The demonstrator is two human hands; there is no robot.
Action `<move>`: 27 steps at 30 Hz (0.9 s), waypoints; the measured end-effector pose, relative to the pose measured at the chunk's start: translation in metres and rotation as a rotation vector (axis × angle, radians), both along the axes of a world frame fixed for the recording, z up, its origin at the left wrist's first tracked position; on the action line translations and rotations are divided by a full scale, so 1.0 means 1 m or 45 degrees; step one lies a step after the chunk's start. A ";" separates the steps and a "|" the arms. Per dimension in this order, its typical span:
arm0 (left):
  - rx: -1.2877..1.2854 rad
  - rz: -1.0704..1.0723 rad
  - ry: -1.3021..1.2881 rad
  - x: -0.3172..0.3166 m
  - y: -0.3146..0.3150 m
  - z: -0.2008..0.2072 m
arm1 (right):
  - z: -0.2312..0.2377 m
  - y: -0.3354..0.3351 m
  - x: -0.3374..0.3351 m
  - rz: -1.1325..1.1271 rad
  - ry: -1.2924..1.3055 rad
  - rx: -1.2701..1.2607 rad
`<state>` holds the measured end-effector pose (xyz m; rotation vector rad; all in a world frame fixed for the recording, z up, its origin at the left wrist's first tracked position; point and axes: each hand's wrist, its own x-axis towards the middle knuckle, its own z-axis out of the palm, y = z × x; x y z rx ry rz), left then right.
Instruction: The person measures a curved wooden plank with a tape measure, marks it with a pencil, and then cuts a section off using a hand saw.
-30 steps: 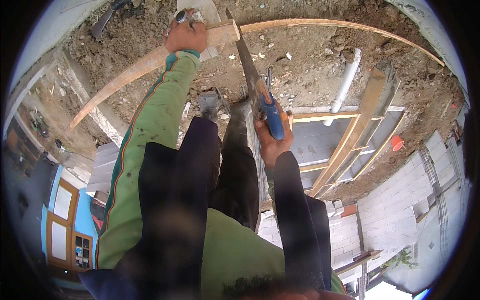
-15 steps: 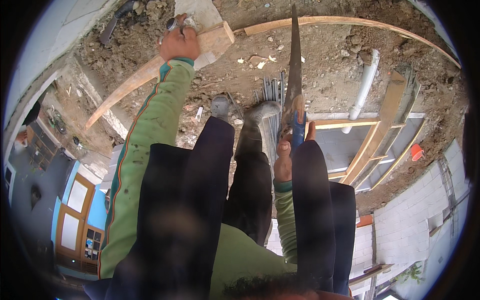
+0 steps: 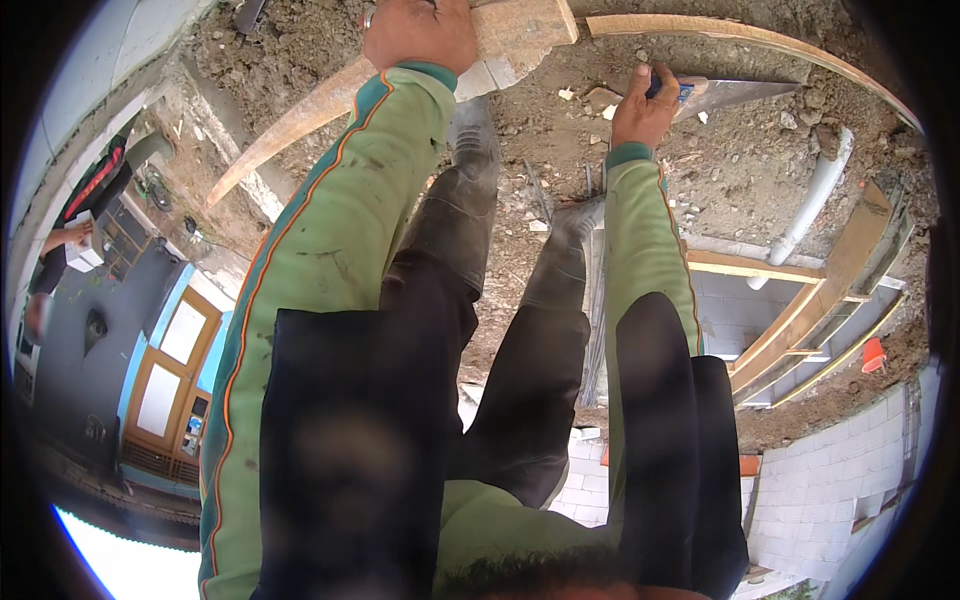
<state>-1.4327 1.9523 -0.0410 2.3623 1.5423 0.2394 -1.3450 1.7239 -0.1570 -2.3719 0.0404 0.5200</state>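
Note:
My left hand (image 3: 418, 32) presses down on a long wooden plank (image 3: 300, 115) that lies across the dirt at the top of the view. My right hand (image 3: 643, 105) grips the blue handle of a hand saw (image 3: 722, 93), whose grey blade points right, low over the soil. Both arms wear green sleeves with dark cuffs. My rubber boots (image 3: 470, 180) stand on the earth between the two hands.
A white pipe (image 3: 812, 195) lies in the dirt at right. Wooden formwork boards (image 3: 800, 310) frame a pit at lower right, beside grey block walls (image 3: 830, 480). A second curved plank (image 3: 740, 40) runs along the top. A blue building with a door (image 3: 165, 370) is at left.
My right hand has swung the saw from upright beside my legs up toward the plank, the blade now lying sideways. My left hand stays on the plank.

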 end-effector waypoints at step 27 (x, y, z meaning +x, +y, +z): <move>-0.293 0.046 0.032 0.010 0.001 0.025 | 0.115 -0.030 -0.005 -0.719 0.901 1.374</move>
